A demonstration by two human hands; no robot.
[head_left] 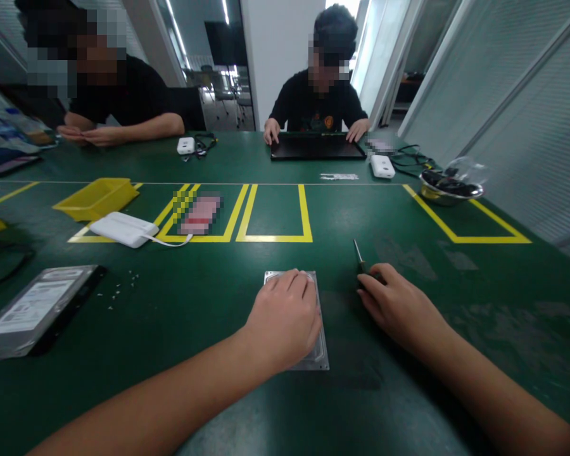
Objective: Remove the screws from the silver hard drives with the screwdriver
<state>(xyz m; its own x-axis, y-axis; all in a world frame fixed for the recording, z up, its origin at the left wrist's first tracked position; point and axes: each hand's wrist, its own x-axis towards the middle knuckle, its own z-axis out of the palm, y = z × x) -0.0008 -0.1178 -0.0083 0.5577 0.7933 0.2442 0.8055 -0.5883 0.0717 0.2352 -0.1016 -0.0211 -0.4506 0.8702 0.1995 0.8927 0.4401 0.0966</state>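
Note:
My left hand (284, 316) lies palm down on a silver hard drive (321, 358) in the middle of the green table, covering most of it. My right hand (399, 304) rests on the table just right of the drive, fingers closed around the dark handle of a screwdriver (358, 254) whose thin shaft points away from me. A second hard drive (33, 310) with a white label lies at the near left, with several tiny screws (118, 290) scattered beside it.
A yellow bin (97, 197), a white box with a cable (123, 228) and yellow tape boxes (273, 239) lie further back. A metal bowl (449, 189) stands at the right. Two people sit across the table; one has hands on a black laptop (316, 147).

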